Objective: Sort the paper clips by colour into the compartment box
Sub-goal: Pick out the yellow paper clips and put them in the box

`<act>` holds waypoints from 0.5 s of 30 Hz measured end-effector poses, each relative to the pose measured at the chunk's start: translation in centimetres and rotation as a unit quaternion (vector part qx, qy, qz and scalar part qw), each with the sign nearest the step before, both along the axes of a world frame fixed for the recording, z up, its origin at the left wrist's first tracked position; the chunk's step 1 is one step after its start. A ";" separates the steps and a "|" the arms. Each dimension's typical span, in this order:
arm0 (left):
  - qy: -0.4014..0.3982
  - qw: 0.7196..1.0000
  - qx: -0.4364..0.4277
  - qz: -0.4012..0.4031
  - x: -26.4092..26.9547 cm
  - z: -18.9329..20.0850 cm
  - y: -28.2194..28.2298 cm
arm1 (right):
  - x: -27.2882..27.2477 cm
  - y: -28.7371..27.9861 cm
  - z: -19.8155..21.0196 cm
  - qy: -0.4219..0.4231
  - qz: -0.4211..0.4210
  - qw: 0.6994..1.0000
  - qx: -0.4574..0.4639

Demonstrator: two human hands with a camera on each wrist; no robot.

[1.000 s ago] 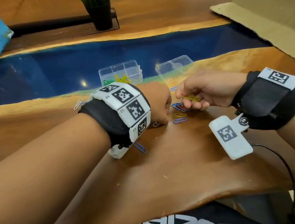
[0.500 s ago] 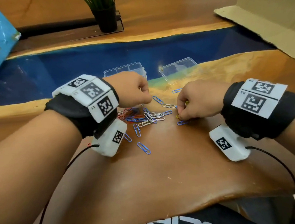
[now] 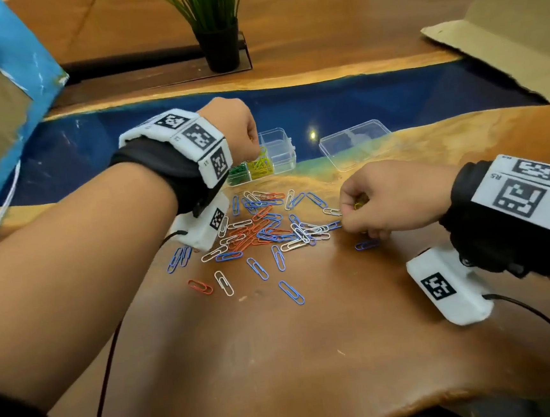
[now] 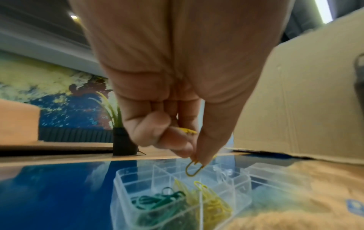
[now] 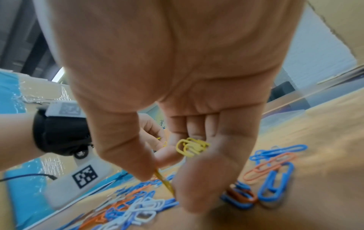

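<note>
Since half a second ago, the left hand point(image 4: 173, 109) has been travelling from the pile to the compartment box point(image 3: 276, 148) and is now hanging over it, pinching one yellow clip point(image 4: 194, 168) between thumb and forefinger, with more yellow showing inside the curled fingers. It is holding the clip just above the section of yellow clips point(image 4: 212, 207), presumably so the release lands in the matching colour; the neighbouring section is holding green clips point(image 4: 157, 203), and the remaining sections are looking bare. The box is sitting open at the far edge of the pile, its clear lid point(image 3: 358, 144) lying apart to the right, leaving every section reachable from above.

The right hand point(image 3: 389, 203) is working at the pile's right edge, curling its fingers round a small bunch of yellow clips point(image 5: 192, 147) in the palm while thumb and forefinger are nipping another yellow one point(image 5: 165, 182); gathering several of one colour probably saves trips. The loose pile point(image 3: 268, 228) of blue, white and orange-red clips is lying on the table point(image 3: 313, 354) between the hands, unsorted. A potted plant point(image 3: 218, 33) is standing beyond the box, and cardboard point(image 3: 500, 22) is leaning at the right.
</note>
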State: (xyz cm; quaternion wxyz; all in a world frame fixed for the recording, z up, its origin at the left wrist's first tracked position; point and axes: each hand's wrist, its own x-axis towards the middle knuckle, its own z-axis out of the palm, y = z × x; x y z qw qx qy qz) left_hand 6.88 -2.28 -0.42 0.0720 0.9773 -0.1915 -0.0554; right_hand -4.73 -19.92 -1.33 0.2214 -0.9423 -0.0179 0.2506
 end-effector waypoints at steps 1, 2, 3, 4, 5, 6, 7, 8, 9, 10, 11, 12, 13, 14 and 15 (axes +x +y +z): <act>-0.003 1.000 0.009 -0.006 0.1 -0.1 -0.2 | 0.1 0.1 0.0 0.007 -0.003 1.000 0.013; -0.002 1.000 0.019 -0.012 0.2 -0.1 -0.5 | 0.2 0.1 0.0 0.011 -0.005 1.000 0.025; -0.001 0.999 0.029 -0.017 0.2 -0.2 -0.7 | 0.3 0.1 0.0 0.016 -0.008 0.999 0.039; 0.001 0.999 0.036 -0.022 0.3 -0.2 -0.8 | 0.5 0.1 0.0 0.022 -0.011 0.998 0.053; 0.003 0.999 0.040 -0.026 0.4 -0.2 -0.9 | 0.8 0.0 0.1 0.028 -0.014 0.997 0.069; 0.006 0.999 0.040 -0.030 0.4 -0.2 -0.9 | 1.0 0.0 0.2 0.033 -0.020 0.996 0.085; 0.008 0.999 0.036 -0.034 0.4 -0.2 -0.9 | 1.3 -0.1 0.2 0.036 -0.029 0.994 0.102; 0.008 0.999 0.030 -0.037 0.4 -0.2 -0.8 | 1.7 -0.1 0.3 0.034 -0.038 0.992 0.114; 0.005 0.999 0.024 -0.040 0.3 -0.1 -0.7 | 2.0 -0.1 0.3 0.029 -0.046 0.991 0.123; 0.003 0.999 0.019 -0.042 0.3 -0.1 -0.5 | 2.5 0.0 0.3 0.023 -0.052 0.990 0.128; 0.001 0.999 0.013 -0.043 0.2 0.0 -0.3 | 3.0 0.1 0.4 0.016 -0.058 0.990 0.131; 0.001 0.999 0.005 -0.042 0.0 0.1 0.0 | 3.5 0.4 0.4 0.007 -0.063 0.989 0.133; 0.000 0.999 -0.008 -0.038 -0.1 0.3 0.3 | 4.0 0.8 0.5 -0.004 -0.069 0.988 0.135; 0.001 0.999 -0.022 -0.035 -0.3 0.4 0.5 | 4.5 1.1 0.6 -0.012 -0.077 0.987 0.139; -0.001 0.999 -0.036 -0.031 -0.4 0.5 0.9 | 5.1 1.7 0.7 -0.023 -0.083 0.986 0.141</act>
